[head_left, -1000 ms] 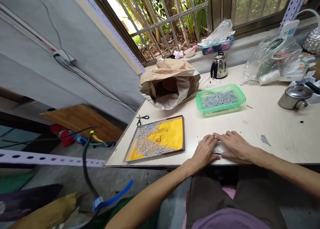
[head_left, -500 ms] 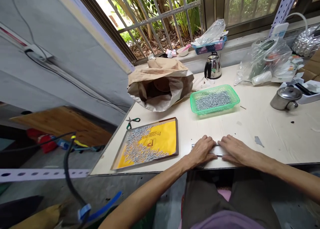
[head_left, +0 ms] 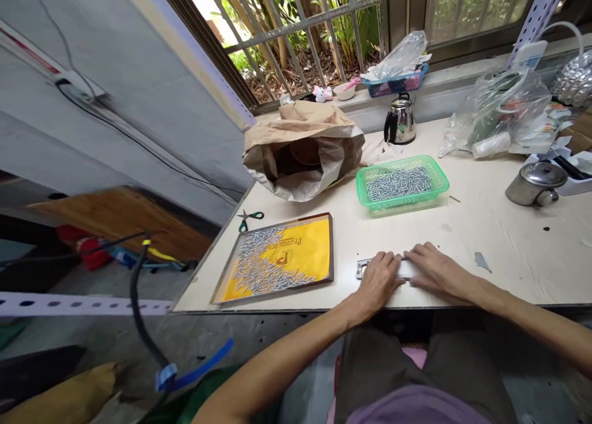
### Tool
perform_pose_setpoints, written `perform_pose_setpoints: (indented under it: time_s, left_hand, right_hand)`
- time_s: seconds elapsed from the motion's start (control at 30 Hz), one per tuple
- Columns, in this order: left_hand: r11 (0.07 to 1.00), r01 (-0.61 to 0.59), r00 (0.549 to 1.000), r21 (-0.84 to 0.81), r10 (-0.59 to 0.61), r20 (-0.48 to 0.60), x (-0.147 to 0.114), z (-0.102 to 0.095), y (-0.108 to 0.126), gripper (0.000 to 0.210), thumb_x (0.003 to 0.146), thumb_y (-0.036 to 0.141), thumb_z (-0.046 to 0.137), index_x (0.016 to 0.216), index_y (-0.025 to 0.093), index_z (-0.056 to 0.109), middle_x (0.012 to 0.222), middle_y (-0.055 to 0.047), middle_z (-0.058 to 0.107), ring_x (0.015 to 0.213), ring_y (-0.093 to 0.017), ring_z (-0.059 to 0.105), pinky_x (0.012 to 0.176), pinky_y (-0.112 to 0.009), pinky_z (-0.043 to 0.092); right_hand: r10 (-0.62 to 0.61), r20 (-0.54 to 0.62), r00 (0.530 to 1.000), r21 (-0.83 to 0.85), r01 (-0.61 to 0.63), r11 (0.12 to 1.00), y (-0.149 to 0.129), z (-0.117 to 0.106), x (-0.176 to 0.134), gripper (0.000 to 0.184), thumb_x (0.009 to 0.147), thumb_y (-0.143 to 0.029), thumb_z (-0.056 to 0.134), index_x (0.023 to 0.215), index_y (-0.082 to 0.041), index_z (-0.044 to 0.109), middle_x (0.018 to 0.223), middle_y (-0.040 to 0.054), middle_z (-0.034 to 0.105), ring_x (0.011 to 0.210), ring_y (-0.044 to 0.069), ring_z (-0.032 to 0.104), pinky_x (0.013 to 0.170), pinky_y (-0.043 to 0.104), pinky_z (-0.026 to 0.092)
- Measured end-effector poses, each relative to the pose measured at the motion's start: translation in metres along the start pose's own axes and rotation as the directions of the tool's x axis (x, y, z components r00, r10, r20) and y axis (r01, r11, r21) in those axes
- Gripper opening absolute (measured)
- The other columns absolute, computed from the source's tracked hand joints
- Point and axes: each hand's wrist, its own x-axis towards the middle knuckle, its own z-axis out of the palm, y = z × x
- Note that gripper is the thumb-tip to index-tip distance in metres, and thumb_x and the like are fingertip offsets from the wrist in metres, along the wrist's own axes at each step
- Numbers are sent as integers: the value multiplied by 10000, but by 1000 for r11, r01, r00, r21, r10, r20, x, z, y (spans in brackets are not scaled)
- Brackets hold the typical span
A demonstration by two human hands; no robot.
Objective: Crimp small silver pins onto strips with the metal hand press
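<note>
A flat, silvery metal strip with a slotted end [head_left: 364,266] lies near the table's front edge, mostly covered by my hands. My left hand [head_left: 382,278] is closed over its left part, fingers curled and thumb at the near side. On the strip's right part rests my right hand [head_left: 435,270], fingers bent around it; its far end is hidden. To the left, a shallow tray [head_left: 331,251] holds a yellow printed sheet [head_left: 309,245] and many small metal pins [head_left: 263,270]. Behind the hands stands a green plastic basket [head_left: 364,197] with similar pins [head_left: 400,185].
Scissors [head_left: 250,217] lie behind the tray. An open brown paper bag [head_left: 300,128] stands beyond, near a steel kettle [head_left: 401,121]. A lidded metal cup [head_left: 536,183] and clear plastic bags [head_left: 499,116] occupy the right side. A grey flake [head_left: 483,262] lies right of my hands.
The view has shifted slightly, so the table's things appear a little farther right. Both hands stay on the metal strip; more of its left end shows.
</note>
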Motion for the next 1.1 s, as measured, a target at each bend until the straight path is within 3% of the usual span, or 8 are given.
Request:
perform_pose_setpoints:
  time_s: [0.1,0.43,0.57,0.73,0.87,0.97,1.03,1.1]
  left_hand:
    - [999,-54,988,3,54,-146,-19,17,11,252,921,207,466,1164,154,502,1316,-163,491,1283,-287,419,1022,-472,410]
    - [979,-91,988,-182,66,-143,-34,19,35,224,938,227,428,1120,177,550,1143,-108,627,1187,-223,528,1100,-489,335]
    - [959,-127,983,-253,87,-162,-36,23,31,299,918,274,473,1177,145,549,1174,-138,619,1183,-261,531,1055,-464,399]
    - [962,-131,989,-240,109,-103,-37,37,27,409,919,310,455,1267,107,523,1228,-153,607,1169,-306,550,986,-437,462]
    - [979,-162,982,-126,146,-122,-32,39,26,377,906,342,479,1245,193,552,1251,-104,600,1222,-281,510,1047,-384,412]
    - [970,-231,960,-69,216,-177,-33,26,17,318,907,335,487,1172,198,597,1148,-98,644,1121,-238,571,986,-326,461]
    - [995,-102,961,-4,98,-260,-41,4,-2,287,907,298,487,1112,150,624,1095,-126,649,1032,-234,594,895,-337,505]
    - [972,226,923,65,-192,-333,-53,-25,-30,218,909,218,469,962,165,674,965,-117,664,892,-222,606,775,-346,524]
  right_hand:
    - [-11,106,994,28,8,1000,16,-9,5,424,781,-441,652,1094,-163,584,1036,115,571,941,256,523,796,378,448]
    - [140,-7,990,-281,-137,950,2,-15,59,148,873,-180,513,868,-190,661,897,70,651,861,228,549,758,374,372]
    - [-140,87,986,-202,155,967,-36,-3,75,166,844,-152,561,934,-232,676,946,63,625,871,200,526,704,319,360]
    - [-384,175,906,-179,413,893,-79,25,85,226,832,-68,534,665,-198,612,832,56,591,800,181,503,653,304,352]
    - [-435,-16,900,-24,435,900,-91,26,97,203,880,-101,469,776,-204,610,798,37,591,763,165,530,676,288,406]
    - [-346,-303,888,80,386,919,-84,-7,108,221,934,-178,378,878,-207,589,819,51,600,766,169,560,689,289,454]
    - [-266,-469,842,35,319,947,-67,-41,117,227,941,-252,357,881,-222,573,817,61,602,783,202,573,712,336,474]
    - [-209,-563,800,-101,184,978,-42,-72,124,245,931,-311,353,869,-212,568,824,95,596,802,255,578,710,397,479]
